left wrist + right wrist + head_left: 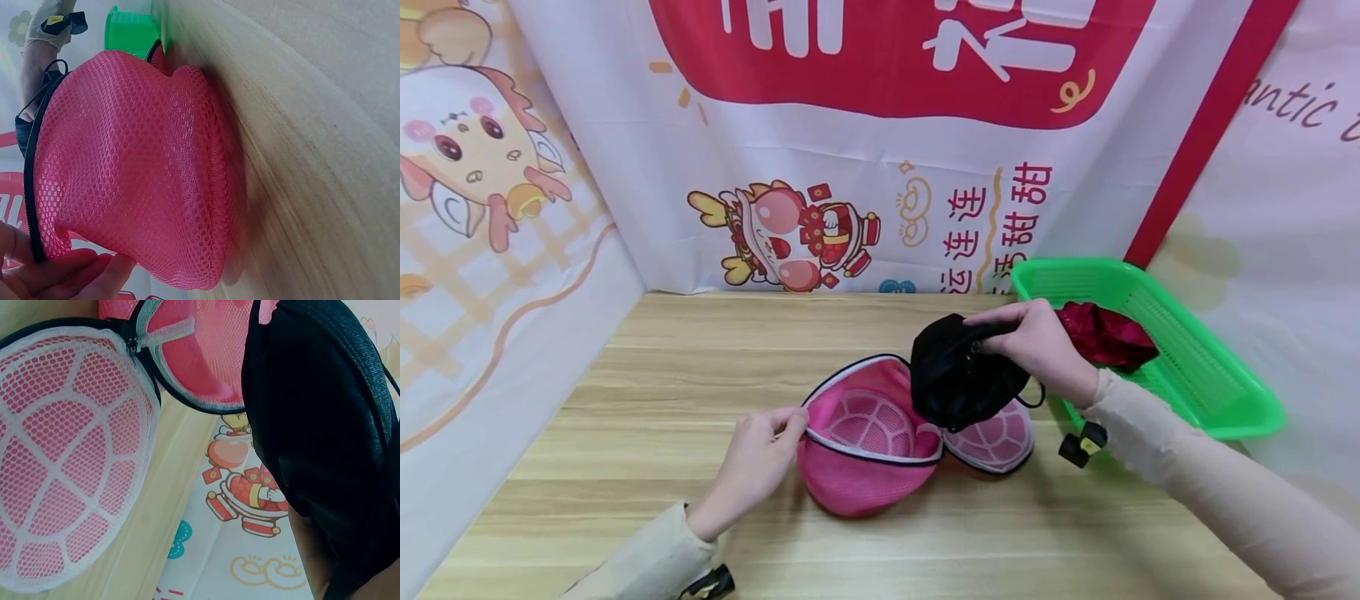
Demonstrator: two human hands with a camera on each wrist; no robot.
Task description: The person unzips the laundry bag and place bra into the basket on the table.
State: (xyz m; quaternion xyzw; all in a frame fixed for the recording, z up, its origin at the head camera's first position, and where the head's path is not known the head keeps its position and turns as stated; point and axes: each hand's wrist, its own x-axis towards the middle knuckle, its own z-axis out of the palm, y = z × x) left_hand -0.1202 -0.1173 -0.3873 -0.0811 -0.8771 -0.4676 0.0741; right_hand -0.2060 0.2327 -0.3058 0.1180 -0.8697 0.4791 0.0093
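A pink mesh laundry bag (865, 487) with a black zip edge stands open on the table. Its round lid (992, 437), patterned with white ribs, lies folded out to the right. My left hand (752, 467) pinches the bag's left rim between thumb and fingers; the left wrist view shows this grip close to the zip. Above the bag's right side, my right hand (1037, 342) holds a black bra (958, 375), its cups nested together and a thin strap loop hanging. In the right wrist view the bra (325, 406) covers most of the holding fingers.
Behind the right forearm sits a green plastic basket (1262, 427) with a dark red satiny garment (1108, 337) in it. The wood-grain table (647, 400) ends at a printed cloth backdrop (865, 150). Cloth also hangs at the left and right sides.
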